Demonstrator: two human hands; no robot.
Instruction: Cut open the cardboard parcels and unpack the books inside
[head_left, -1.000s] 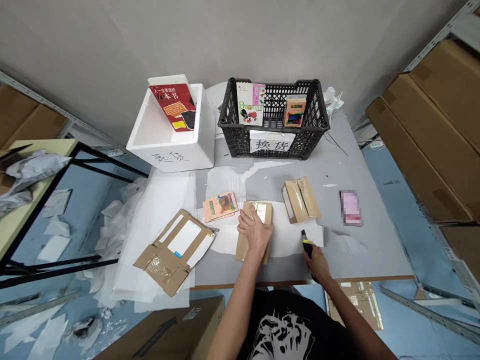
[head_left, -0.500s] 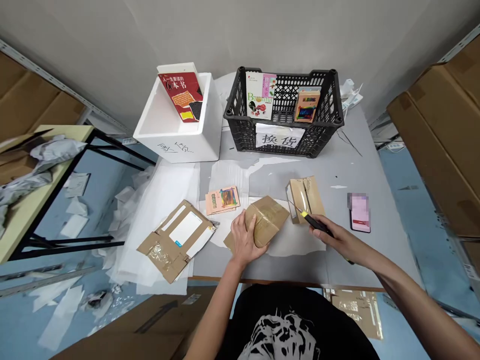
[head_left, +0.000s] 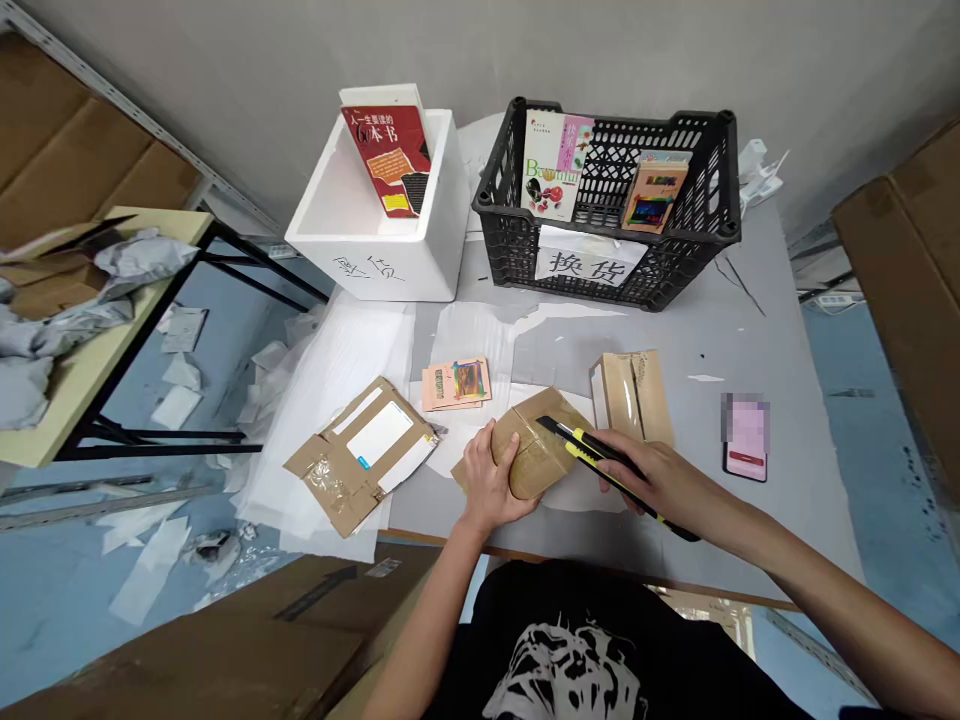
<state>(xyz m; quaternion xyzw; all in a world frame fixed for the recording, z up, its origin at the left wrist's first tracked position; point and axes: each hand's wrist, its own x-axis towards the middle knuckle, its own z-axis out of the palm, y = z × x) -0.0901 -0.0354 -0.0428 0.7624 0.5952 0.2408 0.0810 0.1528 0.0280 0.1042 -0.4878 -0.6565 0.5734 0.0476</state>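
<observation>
My left hand (head_left: 495, 482) grips a small taped cardboard parcel (head_left: 534, 452), which stands tilted on white paper. My right hand (head_left: 649, 478) is closed around a yellow and black utility knife (head_left: 604, 470), with its blade tip (head_left: 544, 422) just above the parcel's upper edge. Right of the knife lies a second cardboard package (head_left: 630, 395), slit open along its tape. A small pink-covered book (head_left: 456, 385) lies left of the parcel, and a flattened cardboard mailer (head_left: 360, 455) lies further left on white foam sheet (head_left: 337, 350).
A black plastic crate (head_left: 600, 265) holds several books, and a white foam box (head_left: 375, 262) holds a red book. A phone (head_left: 746, 445) lies right on the grey table (head_left: 720, 520). Cardboard boxes and paper scraps surround the table.
My right hand has brought the knife left over the parcel, its blade now pointing at the parcel's upper edge. The view has shifted, so the table sits lower and further right in the picture.
</observation>
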